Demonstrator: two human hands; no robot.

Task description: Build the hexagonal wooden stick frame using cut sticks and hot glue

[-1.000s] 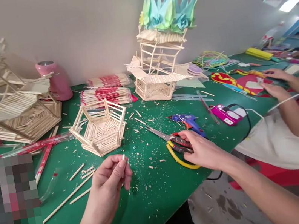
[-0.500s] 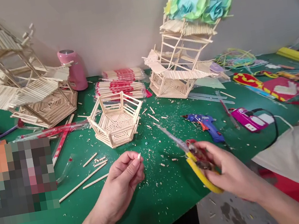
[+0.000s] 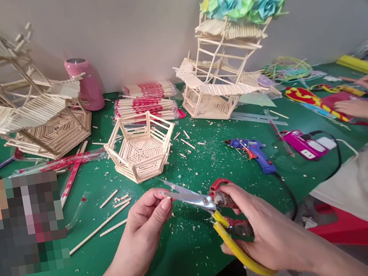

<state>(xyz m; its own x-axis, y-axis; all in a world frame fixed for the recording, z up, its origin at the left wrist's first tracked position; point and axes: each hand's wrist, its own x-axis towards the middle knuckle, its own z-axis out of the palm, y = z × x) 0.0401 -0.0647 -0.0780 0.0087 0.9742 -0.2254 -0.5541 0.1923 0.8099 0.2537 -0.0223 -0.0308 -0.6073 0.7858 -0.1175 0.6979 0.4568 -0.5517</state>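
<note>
My left hand point(image 3: 150, 231) is closed in a pinch on a short wooden stick, of which only a pale tip shows at the fingertips. In my right hand point(image 3: 260, 224) are scissors point(image 3: 190, 197) with yellow and red handles. Their blades are slightly apart and reach my left fingertips, at the stick piece; whether they touch it I cannot tell. Just beyond stands a small hexagonal stick frame point(image 3: 142, 152) with a slatted floor and low railings. Loose wooden sticks point(image 3: 100, 227) and short cut bits point(image 3: 121, 199) lie left of my left hand.
Larger stick pavilions stand at the back left point(image 3: 45, 133) and back right point(image 3: 220, 103), with packs of sticks point(image 3: 147, 109) between them. A blue glue gun point(image 3: 253, 152) and a purple power strip point(image 3: 305, 143) lie right. Another person's hands point(image 3: 358, 106) work at far right.
My right hand has moved left, bringing the scissors' blades from pointing up and away to my left fingertips. The other person's hands have shifted over the red and yellow item.
</note>
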